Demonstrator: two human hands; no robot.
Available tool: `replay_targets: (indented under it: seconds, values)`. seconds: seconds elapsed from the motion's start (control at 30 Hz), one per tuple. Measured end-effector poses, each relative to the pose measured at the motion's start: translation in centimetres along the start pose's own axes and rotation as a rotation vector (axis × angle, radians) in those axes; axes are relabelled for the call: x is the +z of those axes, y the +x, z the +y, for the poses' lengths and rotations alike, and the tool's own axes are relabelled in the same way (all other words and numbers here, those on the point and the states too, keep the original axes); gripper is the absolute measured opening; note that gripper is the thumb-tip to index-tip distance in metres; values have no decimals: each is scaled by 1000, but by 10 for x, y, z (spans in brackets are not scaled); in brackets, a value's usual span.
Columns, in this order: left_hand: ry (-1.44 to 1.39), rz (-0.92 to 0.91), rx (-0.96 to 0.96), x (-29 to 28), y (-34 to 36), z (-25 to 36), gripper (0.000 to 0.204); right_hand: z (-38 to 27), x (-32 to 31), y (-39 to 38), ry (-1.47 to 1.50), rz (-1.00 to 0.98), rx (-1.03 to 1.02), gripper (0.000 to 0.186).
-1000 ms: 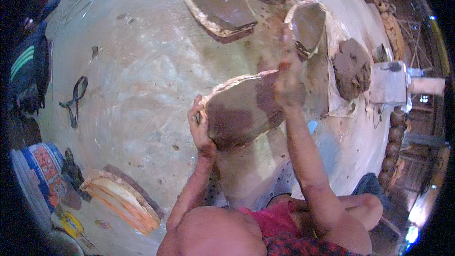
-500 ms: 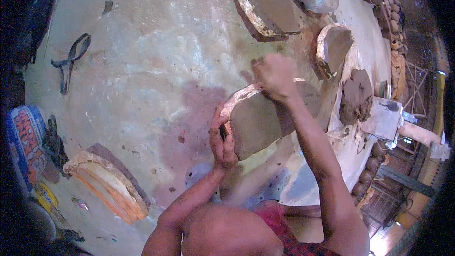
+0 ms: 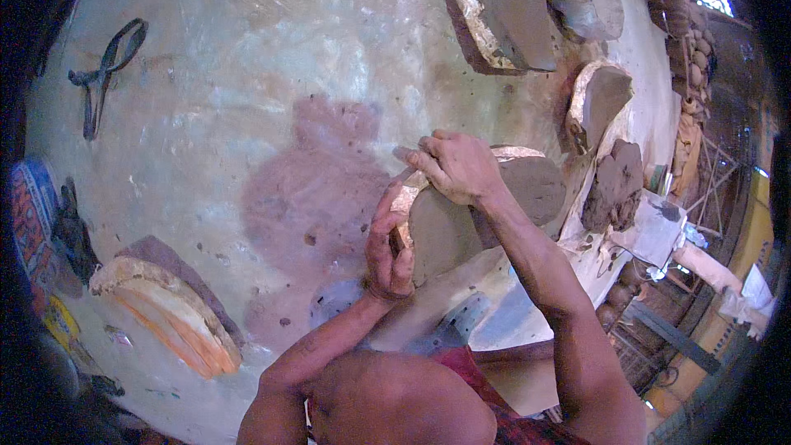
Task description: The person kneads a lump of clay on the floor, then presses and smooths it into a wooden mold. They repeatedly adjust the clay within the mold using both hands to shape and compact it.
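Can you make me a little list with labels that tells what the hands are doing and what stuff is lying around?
left hand: grips the near rim of the clay-filled mould
right hand: rests on the mould's top edge, fingers bent
mould: pale-rimmed, filled with brown clay, tilted up off the floor
floor: pale, with a dark damp patch
nearby moulds: large mould at the top, small mould to the right
clay lump: right of the hands
orange-layered mould: lower left
strap: upper left

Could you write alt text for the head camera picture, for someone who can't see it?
Seen from above, a person's left hand grips the near edge of a clay-filled mould while the right hand presses on its top rim. More moulds, a clay lump and scissors lie on the pale floor.
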State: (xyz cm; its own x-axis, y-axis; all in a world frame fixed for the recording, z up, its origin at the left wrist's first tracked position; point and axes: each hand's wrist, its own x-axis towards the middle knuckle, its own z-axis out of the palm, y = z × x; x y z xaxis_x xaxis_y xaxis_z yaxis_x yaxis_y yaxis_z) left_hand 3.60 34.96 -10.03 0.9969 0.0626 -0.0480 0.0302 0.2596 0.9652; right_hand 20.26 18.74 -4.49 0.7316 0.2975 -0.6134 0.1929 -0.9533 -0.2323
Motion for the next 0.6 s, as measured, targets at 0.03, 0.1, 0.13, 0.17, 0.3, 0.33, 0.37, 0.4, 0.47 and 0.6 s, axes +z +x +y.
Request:
replay_targets:
  seconds: [0.03, 0.1, 0.13, 0.17, 0.3, 0.33, 0.37, 0.4, 0.47, 0.6]
  values:
    - [4, -1, 26, -1, 1, 2, 54, -3, 2, 2, 6, 25, 40, 63]
    - [20, -18, 3, -2, 5, 7, 54, -6, 1, 5, 45, -29, 85, 69]
    - [41, -38, 13, -3, 8, 10, 53, -6, -1, 6, 51, 6, 96, 71]
    - [49, -36, 16, -4, 9, 12, 53, -7, -5, 6, 36, -64, 113, 72]
    - [86, -39, 61, -5, 12, 17, 52, -9, -21, 8, 239, -15, 128, 68]
    - [77, -29, 72, -4, 11, 17, 52, -11, -23, 7, 354, -24, 183, 65]
    - [69, -14, 65, -3, 10, 16, 53, -12, -22, 11, 354, -80, 186, 63]
    - [54, -1, 59, -3, 10, 15, 53, -11, -24, 12, 291, -165, 78, 61]
    - [36, 13, 74, -1, 10, 14, 52, -14, -17, 19, -7, -155, -31, 57]
    - [22, 36, 61, 1, 11, 14, 52, -12, -1, 23, 243, 28, 24, 73]
